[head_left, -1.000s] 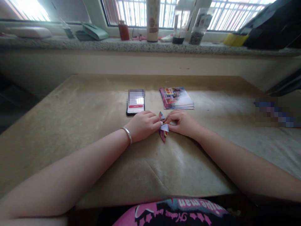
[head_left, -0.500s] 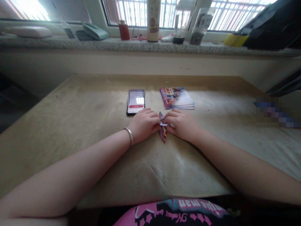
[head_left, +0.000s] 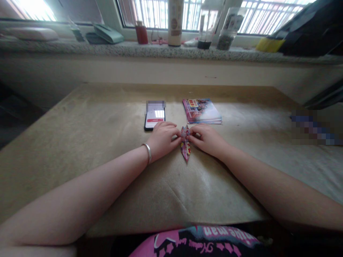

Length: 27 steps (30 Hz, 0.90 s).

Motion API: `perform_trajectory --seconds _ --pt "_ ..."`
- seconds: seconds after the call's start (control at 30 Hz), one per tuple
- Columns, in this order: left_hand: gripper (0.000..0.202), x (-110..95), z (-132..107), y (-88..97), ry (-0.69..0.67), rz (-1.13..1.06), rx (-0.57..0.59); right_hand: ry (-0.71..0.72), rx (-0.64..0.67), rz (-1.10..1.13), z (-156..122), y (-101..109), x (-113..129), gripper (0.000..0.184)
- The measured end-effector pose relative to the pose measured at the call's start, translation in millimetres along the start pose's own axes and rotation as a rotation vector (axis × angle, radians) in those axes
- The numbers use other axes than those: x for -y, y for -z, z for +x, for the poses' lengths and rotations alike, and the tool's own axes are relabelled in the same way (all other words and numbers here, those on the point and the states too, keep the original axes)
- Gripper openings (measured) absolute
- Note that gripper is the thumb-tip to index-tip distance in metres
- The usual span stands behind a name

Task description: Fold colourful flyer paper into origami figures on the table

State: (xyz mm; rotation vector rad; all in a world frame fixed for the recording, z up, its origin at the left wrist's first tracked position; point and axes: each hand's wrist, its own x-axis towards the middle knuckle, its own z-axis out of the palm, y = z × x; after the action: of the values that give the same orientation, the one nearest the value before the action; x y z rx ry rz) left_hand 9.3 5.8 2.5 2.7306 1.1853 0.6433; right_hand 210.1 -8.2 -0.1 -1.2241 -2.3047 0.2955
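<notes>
A small folded piece of colourful printed paper (head_left: 185,150) lies on the table between my hands, narrow, with its pointed end towards me. My left hand (head_left: 166,137), with a silver bangle at the wrist, pinches its left edge near the far end. From the other side, my right hand (head_left: 205,138) pinches the right edge with thumb and index finger. The paper's far end shows two tips side by side. Just beyond my left hand lies a phone (head_left: 155,116) with a lit screen. A stack of printed leaflets (head_left: 203,111) rests beyond my right hand.
The table (head_left: 107,107) has a tan cover and meets a wall at the back. On the stone windowsill (head_left: 155,51) stand a red bottle (head_left: 141,33), a tall cylinder (head_left: 175,25) and clear containers (head_left: 227,30). A blurred blue strip (head_left: 316,129) lies at the right.
The white flap across the paper's middle no longer shows; the far end now displays two printed tips. Both hands have shifted slightly, still at the paper's sides.
</notes>
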Motion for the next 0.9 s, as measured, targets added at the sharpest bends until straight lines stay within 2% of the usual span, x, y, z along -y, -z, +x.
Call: perform_trajectory --seconds 0.27,0.47,0.63,0.77,0.9 --pt "0.013 -1.4 3.6 -3.5 0.151 -0.074 0.005 -0.100 -0.060 0.083 3.4 -6.5 -0.1 0.012" --pt "0.014 0.6 4.7 -4.3 0.179 -0.090 0.003 -0.089 -0.051 -0.040 2.3 -7.6 -1.0 0.018" --pt "0.015 0.0 4.3 -3.0 0.201 -0.098 0.017 -0.110 -0.016 -0.059 5.2 -9.2 -3.1 0.021" --pt "0.015 -1.6 2.6 -1.4 0.194 -0.081 0.012 -0.077 0.006 -0.081 5.5 -6.9 -4.1 0.023" --pt "0.013 -2.5 -1.8 -0.8 0.121 -0.016 -0.037 0.082 0.040 -0.066 -0.4 0.3 -6.7 0.013"
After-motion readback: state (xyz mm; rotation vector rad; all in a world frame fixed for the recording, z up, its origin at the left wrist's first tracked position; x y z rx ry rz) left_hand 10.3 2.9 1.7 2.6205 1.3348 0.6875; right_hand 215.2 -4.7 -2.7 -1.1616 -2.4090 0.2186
